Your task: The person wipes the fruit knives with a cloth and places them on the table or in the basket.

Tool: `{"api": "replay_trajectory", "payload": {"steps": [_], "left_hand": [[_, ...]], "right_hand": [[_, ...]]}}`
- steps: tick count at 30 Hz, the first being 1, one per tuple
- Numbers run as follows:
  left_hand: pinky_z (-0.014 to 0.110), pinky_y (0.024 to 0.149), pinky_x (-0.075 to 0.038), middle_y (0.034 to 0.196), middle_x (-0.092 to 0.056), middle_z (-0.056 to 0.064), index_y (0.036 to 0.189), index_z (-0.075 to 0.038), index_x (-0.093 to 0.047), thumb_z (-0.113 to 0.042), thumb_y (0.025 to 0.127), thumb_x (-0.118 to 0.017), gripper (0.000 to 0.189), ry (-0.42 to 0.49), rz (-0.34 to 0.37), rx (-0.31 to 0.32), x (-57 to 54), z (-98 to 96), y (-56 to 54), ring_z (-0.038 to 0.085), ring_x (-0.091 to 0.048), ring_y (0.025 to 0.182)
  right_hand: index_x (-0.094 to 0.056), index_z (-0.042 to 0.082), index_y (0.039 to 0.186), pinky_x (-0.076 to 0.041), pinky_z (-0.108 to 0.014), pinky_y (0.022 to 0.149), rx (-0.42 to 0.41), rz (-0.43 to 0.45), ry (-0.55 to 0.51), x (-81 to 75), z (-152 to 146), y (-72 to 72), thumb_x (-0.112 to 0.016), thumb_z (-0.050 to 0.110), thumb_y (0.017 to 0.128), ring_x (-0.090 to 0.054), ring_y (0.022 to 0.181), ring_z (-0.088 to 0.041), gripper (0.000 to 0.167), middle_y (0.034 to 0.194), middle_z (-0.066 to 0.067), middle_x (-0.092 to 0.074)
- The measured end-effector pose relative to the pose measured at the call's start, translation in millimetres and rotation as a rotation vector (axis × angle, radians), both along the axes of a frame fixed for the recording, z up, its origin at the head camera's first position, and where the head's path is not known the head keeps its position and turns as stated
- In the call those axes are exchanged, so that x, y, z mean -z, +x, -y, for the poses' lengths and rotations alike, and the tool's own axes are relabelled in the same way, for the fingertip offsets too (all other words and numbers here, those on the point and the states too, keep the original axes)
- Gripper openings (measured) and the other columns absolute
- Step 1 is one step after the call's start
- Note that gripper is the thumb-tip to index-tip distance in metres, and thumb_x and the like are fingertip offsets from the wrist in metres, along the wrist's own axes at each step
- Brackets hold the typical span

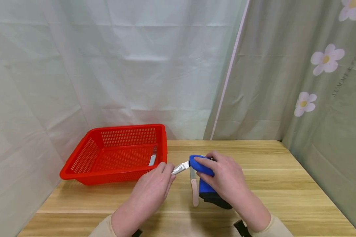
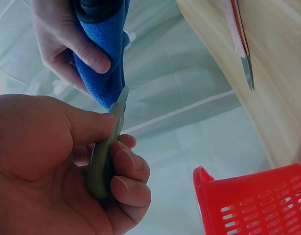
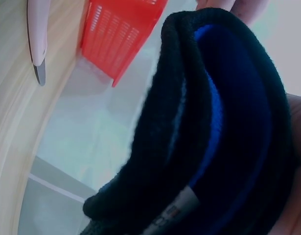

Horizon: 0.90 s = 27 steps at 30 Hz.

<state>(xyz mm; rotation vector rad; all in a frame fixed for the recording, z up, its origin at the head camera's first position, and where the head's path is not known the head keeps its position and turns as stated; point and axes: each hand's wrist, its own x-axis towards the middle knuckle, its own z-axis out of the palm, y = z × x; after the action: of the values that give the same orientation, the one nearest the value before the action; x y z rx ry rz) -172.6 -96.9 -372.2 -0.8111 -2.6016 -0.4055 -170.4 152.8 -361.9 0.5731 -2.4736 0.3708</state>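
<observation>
My left hand [image 1: 152, 184] grips a small knife by its handle [image 2: 100, 169], which looks greenish in the left wrist view. Its bright blade end [image 1: 185, 164] points right and meets a blue cloth [image 1: 207, 187] with black edging. Folded over on itself, the cloth is pinched between the thumb and fingers of my right hand [image 1: 225, 172]. The blade's far part is hidden at the cloth. In the right wrist view, black-edged folds [image 3: 189, 98] and a small printed tag [image 3: 172, 211] fill the middle. Below both hands, a pink-handled knife [image 1: 194, 192] lies on the table.
Left of my hands stands a red perforated plastic basket [image 1: 112, 176]. Inside, near its right wall, lies a knife with a pale handle [image 1: 152, 160]. The wooden table [image 1: 284, 197] reaches back to a pale curtain [image 1: 151, 65], with a flower-printed part at right.
</observation>
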Motion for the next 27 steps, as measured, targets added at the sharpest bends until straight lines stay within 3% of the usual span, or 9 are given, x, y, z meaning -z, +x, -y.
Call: {"api": "replay_trajectory", "payload": {"steps": [27], "left_hand": [[0.021, 0.05, -0.039, 0.084, -0.048, -0.005, 0.11, -0.013, -0.061, -0.021, 0.102, -0.083, 0.025, -0.024, 0.033, -0.037, -3.8, 0.3, 0.4, 0.01, -0.041, 0.06]], "right_hand": [[-0.084, 0.024, 0.128, -0.057, -0.043, 0.071, 0.078, 0.02, -0.035, -4.6, -17.9, -6.9, -0.1, 0.024, 0.084, -0.071, 0.085, -0.026, 0.047, 0.111, -0.002, -0.072]]}}
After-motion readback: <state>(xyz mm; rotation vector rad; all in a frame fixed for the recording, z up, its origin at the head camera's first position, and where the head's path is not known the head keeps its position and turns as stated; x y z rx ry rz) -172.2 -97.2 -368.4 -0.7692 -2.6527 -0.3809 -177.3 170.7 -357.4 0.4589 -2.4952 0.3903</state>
